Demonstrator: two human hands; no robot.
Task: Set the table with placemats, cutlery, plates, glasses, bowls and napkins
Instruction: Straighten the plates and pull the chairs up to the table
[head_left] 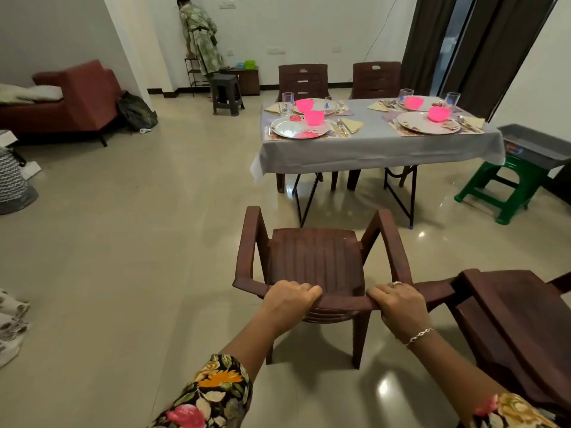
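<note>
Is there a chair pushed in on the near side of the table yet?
No: nothing stands at the near edge of the table, and the left hand and right hand grip a chair out on the floor.

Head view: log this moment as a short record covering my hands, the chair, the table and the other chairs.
held chair: seat faces the table, apart from it
left grip: holds the held chair's backrest top
right grip: holds the same backrest top
table: grey cloth, four settings laid
pink bowls: four, one at each plate
far chairs: two, behind the table
spare chair: right of the held chair
</note>
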